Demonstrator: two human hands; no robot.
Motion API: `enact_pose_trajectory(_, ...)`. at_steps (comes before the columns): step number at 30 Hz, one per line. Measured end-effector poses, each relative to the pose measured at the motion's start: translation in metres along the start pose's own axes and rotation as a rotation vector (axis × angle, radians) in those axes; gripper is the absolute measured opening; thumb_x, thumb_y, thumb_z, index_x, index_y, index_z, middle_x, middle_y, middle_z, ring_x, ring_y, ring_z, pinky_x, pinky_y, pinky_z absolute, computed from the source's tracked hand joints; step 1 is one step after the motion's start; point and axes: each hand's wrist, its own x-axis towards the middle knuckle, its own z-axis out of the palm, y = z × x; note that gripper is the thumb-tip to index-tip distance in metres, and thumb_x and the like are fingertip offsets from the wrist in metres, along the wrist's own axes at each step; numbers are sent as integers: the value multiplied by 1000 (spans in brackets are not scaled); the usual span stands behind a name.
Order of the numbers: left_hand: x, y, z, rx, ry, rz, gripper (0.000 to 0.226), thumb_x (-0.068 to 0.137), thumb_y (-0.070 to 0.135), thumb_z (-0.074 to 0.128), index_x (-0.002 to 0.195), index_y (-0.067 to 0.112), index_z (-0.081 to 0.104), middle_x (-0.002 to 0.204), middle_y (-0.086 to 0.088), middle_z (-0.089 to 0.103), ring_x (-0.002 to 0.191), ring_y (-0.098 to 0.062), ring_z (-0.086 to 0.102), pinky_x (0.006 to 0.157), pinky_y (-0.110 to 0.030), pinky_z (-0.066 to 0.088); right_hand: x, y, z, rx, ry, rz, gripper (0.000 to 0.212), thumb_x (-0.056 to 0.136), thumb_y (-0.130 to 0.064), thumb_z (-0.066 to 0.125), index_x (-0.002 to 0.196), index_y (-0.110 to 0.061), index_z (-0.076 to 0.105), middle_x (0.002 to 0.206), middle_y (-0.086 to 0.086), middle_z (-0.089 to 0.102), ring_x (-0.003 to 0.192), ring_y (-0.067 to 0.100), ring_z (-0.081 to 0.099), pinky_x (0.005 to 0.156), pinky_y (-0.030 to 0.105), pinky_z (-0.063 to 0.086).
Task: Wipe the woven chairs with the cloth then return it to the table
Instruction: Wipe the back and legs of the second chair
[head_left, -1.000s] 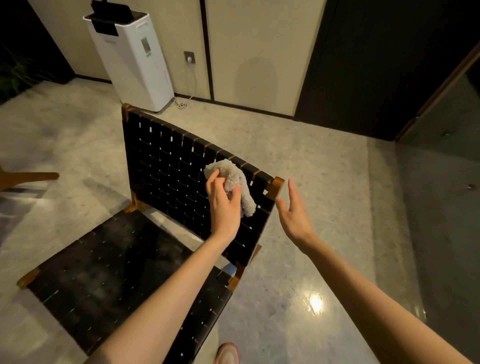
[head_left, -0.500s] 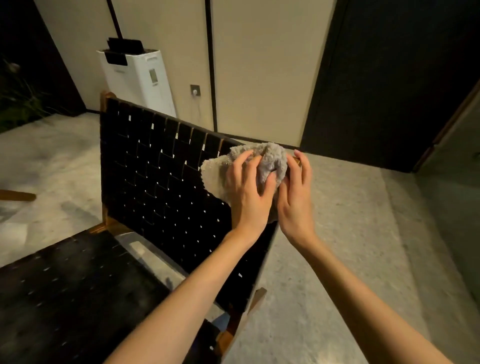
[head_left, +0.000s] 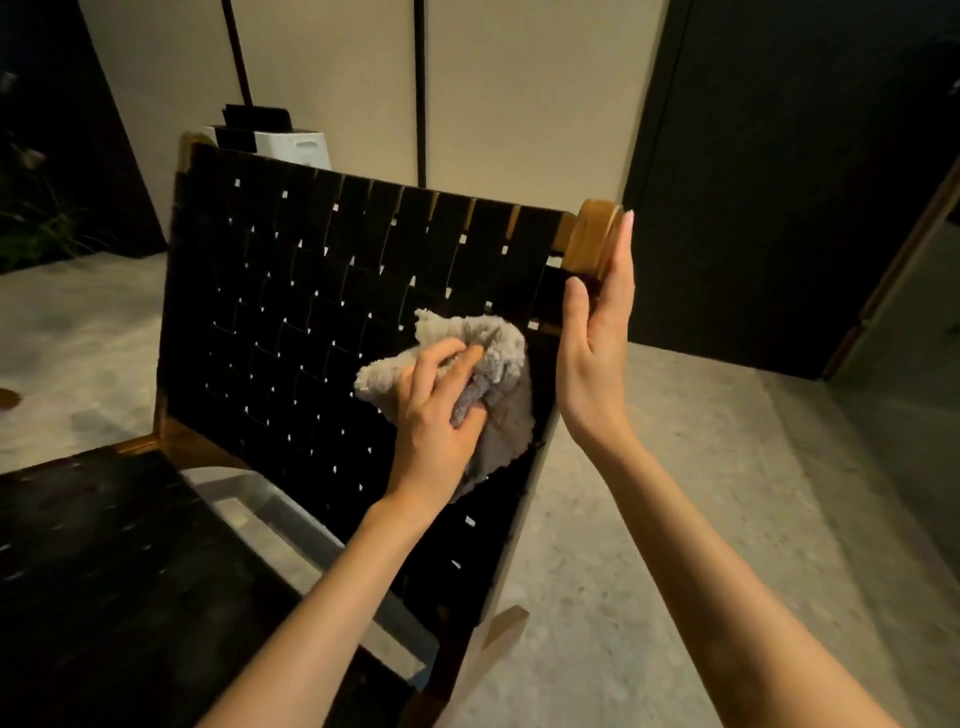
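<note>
My left hand (head_left: 434, 415) has its grip curled round the grey cloth (head_left: 493, 340), fingers and thumb bunching it into a wad and pressing it onto the front of the woven chair's backrest (head_left: 311, 312). The cloth sits toward the right edge of that backrest, below the top rail and about halfway down the black webbing, with a loose fold hanging under my palm. My right hand (head_left: 597, 358) is spread flat, fingers straight and pointing up along the outer side of the wooden corner post (head_left: 589, 234). Its thumb (head_left: 575, 296) lies on the near face of the frame just below the post. From here I read that grip as flat against the wood rather than wrapped round it. The black woven seat (head_left: 104, 545) fills the lower left of my view, with a gap between it and the backrest through which the floor shows. Behind the chair a white appliance (head_left: 298, 145) stands against the pale wall (head_left: 519, 104), mostly hidden by the top rail. A dark panel (head_left: 779, 182) takes up the right, and pale stone floor (head_left: 675, 493) runs under my right forearm
</note>
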Motion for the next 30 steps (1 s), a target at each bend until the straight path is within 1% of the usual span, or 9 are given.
enact_pose_trajectory(2,-44,-16,-5,40,-71,-56,56,73,-15,67,125,1,57,126,-18,49,113,-38,50,96,-43,45,-19,6,4,-7,5,37,55,104,-15,33,152,-15,6,158,-3,16,143,4,15,117,19,14)
enact_pose_trajectory(5,-115,-37,-12,166,-175,-136,48,70,-19,66,114,0,63,127,-11,44,113,-30,44,91,-49,49,-38,12,13,10,25,73,53,105,-16,30,152,-13,5,131,-32,23,117,-28,25,95,-5,18)
enact_pose_trajectory(7,-152,-47,-14,217,-248,-172,47,69,-17,66,112,2,61,129,-2,33,116,-26,36,90,-50,50,-41,15,18,20,56,96,52,105,-16,29,152,-11,7,120,-35,23,106,-34,29,87,-9,19)
enact_pose_trajectory(12,-163,-34,-7,122,-247,-303,57,88,65,36,134,31,26,145,0,14,135,-28,17,106,-51,33,-39,18,21,19,80,115,51,105,-17,29,152,-10,9,121,-36,21,106,-36,25,86,-10,18)
enact_pose_trajectory(14,-140,-21,5,38,-213,-368,69,83,76,26,139,34,18,151,-5,8,141,-30,12,109,-55,28,-37,19,19,30,69,122,51,105,-19,28,152,-13,8,125,-35,20,109,-36,23,87,-10,18)
enact_pose_trajectory(18,-67,-4,17,27,-16,-238,45,90,48,42,129,32,27,152,-13,22,138,-33,21,106,-55,32,-36,18,11,79,8,142,51,105,-23,27,152,-21,5,146,-22,15,131,-16,17,99,-4,16)
enact_pose_trajectory(22,11,5,18,18,85,-68,48,84,14,58,122,30,32,148,-8,29,135,-32,27,106,-51,32,-21,9,2,26,26,110,51,103,-26,38,148,-29,17,143,-6,32,126,3,39,104,16,36)
enact_pose_trajectory(26,91,28,21,-45,177,-5,41,82,1,57,122,12,50,142,-12,39,131,-34,32,108,-48,29,14,-1,6,-36,47,35,57,101,-24,43,149,-35,14,123,-25,28,107,-27,35,81,-7,31)
enact_pose_trajectory(30,113,20,17,4,134,63,34,83,2,49,117,4,55,138,-14,46,131,-39,33,108,-51,31,20,0,17,-35,120,30,54,102,-20,40,151,-23,16,123,-31,25,104,-36,29,78,-9,28)
